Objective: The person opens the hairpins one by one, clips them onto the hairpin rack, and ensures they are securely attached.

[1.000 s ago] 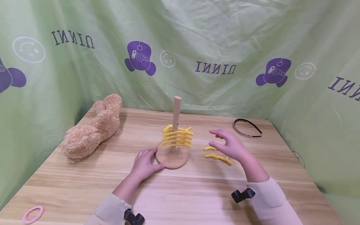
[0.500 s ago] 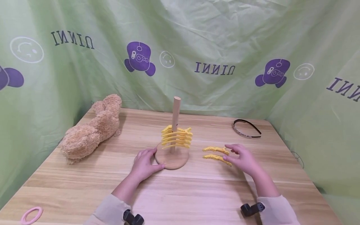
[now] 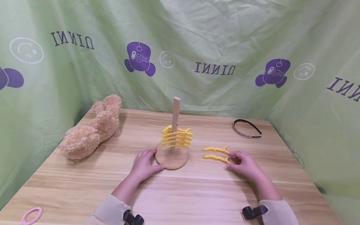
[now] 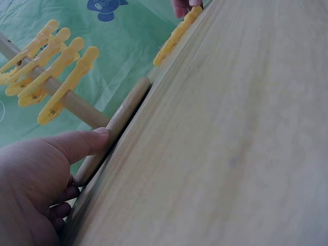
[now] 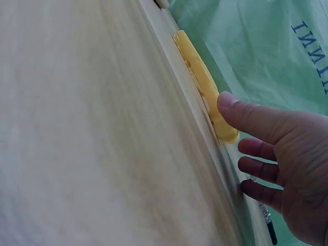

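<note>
My left hand (image 3: 144,164) grips the round base (image 3: 175,161) of an upright wooden stand, its thumb pressing the near rim. Several yellow alligator hair clips (image 3: 177,137) are clipped in a stack on the stand's post (image 3: 175,112). To the right, two more such clips lie side by side on the table. My right hand (image 3: 244,164) is at the handle end of the nearer hair clip (image 3: 215,157), with thumb and forefinger on either side of it. In the right wrist view the thumb overlaps the end of a hair clip (image 5: 197,72). The farther hair clip (image 3: 215,149) lies just behind.
A fluffy tan plush toy (image 3: 92,131) lies at the left of the wooden table (image 3: 182,200). A black headband (image 3: 247,128) with a glittery band is at the back right. A pink ring (image 3: 32,215) lies at the front left. Green printed cloth (image 3: 180,81) surrounds the table.
My right hand has moved right, toward me and down, from above the loose clips to the nearer clip's handle end. That clip's end has shifted slightly. My left hand stays on the base.
</note>
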A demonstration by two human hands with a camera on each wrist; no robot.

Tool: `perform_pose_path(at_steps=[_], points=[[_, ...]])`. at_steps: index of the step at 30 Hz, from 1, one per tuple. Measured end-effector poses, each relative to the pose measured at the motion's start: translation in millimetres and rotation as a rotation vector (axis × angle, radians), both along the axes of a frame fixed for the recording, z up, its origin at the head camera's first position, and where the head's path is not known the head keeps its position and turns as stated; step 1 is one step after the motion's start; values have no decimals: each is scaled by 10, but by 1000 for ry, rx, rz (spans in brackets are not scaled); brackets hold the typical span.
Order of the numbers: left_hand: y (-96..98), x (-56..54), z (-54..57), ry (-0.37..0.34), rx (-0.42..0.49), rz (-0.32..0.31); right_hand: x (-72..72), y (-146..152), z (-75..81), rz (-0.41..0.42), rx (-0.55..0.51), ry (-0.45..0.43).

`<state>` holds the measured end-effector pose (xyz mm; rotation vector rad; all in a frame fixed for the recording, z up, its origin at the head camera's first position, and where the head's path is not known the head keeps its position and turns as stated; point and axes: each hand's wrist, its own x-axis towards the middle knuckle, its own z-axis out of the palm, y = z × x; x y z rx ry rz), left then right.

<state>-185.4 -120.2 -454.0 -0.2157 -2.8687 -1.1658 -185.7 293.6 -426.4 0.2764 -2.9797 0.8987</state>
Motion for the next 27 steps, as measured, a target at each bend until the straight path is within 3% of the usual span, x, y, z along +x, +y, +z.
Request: perform_pose_path(at_steps=[13, 27], points=[[-1, 11, 1, -1, -7, 3, -70, 30, -71, 16, -14, -44], [-3, 9, -6, 5, -3, 5, -42, 23, 27, 11, -19, -98]])
